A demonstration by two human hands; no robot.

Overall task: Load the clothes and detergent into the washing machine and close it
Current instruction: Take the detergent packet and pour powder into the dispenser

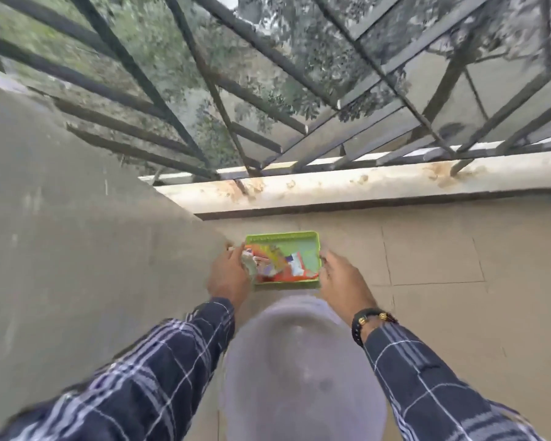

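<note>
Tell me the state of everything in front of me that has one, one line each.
green tray: upright, open-topped, holding packets.
packets: piled loose in the tray.
left hand: at the tray's left edge, over the packets; grip too blurred to tell.
right hand: fingers curled on the tray's right rim.
grey tub: below the tray, blurred; contents unclear.
ledge: rust-stained.

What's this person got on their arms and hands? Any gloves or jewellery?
Both arms are in long sleeves of dark navy check cloth with thin white lines; the left sleeve and right sleeve match. The left hand and right hand wear no gloves. A bracelet of black beads with a few gold ones circles the right wrist.
</note>
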